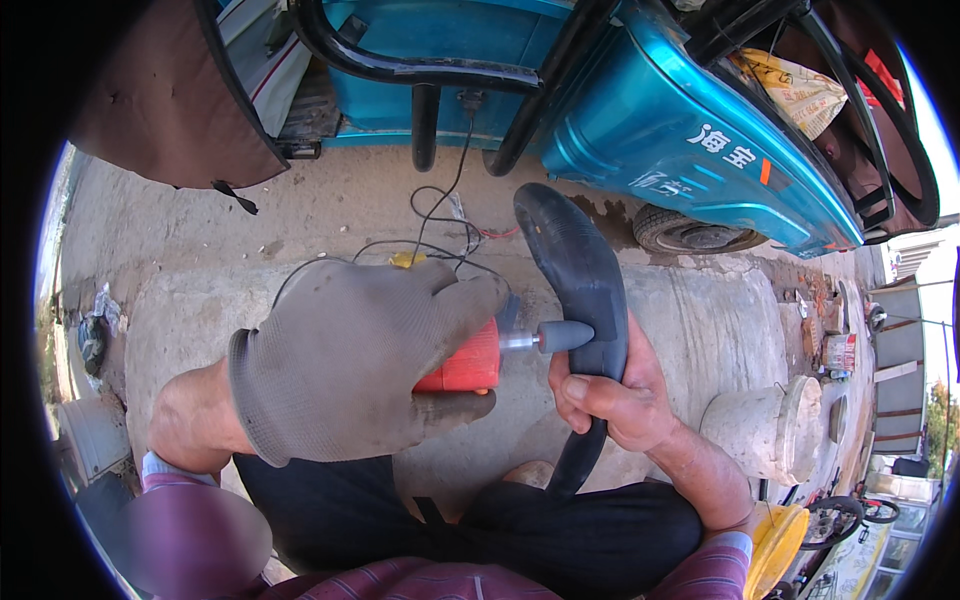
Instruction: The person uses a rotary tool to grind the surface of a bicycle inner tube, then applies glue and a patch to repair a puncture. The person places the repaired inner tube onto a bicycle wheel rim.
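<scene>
My left hand (pixel 340 350), in a grey knit work glove, is wrapped round a red handheld electric grinder (pixel 468 362). A short metal shaft sticks out of the tool to the right and ends in a grey tapered grinding bit (pixel 565 336). The bit's tip meets the side of a black rubber inner tube (pixel 580 260), or appears to; whether it spins I cannot tell. Bare, my right hand (pixel 630 400) grips that tube below the bit, thumb across its front. The tube curves upward and away, and its lower end hangs down by my knee.
A blue three-wheeled cart (pixel 690 140) stands ahead, with black tubular bars and a wheel (pixel 690 232) at right. A black cord (pixel 440 215) trails over the concrete from the cart toward my left hand. To the right are a dirty white bucket (pixel 765 430) and a yellow bucket (pixel 775 550).
</scene>
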`<action>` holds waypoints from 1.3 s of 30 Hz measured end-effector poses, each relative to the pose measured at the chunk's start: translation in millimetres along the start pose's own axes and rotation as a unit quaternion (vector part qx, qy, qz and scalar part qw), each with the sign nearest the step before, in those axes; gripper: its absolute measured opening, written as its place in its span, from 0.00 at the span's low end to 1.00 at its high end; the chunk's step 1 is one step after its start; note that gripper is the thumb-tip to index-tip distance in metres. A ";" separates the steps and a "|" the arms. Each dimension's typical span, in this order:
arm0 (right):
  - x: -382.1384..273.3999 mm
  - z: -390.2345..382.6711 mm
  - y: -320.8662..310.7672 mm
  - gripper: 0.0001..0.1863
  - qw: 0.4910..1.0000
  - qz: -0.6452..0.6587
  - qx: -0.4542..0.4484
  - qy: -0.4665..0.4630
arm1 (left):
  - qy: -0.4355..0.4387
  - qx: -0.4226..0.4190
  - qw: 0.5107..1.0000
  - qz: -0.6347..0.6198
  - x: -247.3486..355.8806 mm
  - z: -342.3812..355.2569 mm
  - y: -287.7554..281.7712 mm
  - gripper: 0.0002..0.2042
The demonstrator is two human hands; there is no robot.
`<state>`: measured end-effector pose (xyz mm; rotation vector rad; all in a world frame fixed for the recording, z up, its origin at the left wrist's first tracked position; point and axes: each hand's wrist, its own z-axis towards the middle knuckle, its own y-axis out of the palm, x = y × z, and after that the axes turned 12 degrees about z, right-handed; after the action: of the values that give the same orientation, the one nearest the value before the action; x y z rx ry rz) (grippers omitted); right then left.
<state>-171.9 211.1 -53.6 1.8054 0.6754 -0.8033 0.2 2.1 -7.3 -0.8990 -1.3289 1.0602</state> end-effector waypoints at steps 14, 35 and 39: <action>0.0 -1.9 -3.5 0.38 1.000 -0.006 0.026 -0.016 | -0.003 0.000 1.000 0.015 -0.8 -2.4 -2.7 0.31; 2.0 0.4 0.6 0.39 1.000 -0.009 0.022 0.007 | 0.001 -0.037 0.999 0.019 1.7 -0.9 -4.4 0.28; 4.5 0.5 3.2 0.28 0.998 -0.043 0.046 -0.004 | -0.001 -0.025 1.000 0.015 1.9 0.1 -1.9 0.28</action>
<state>-166.8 209.9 -55.4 1.8649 0.7249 -0.9128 0.2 3.3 -4.9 -0.9577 -1.3519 1.0552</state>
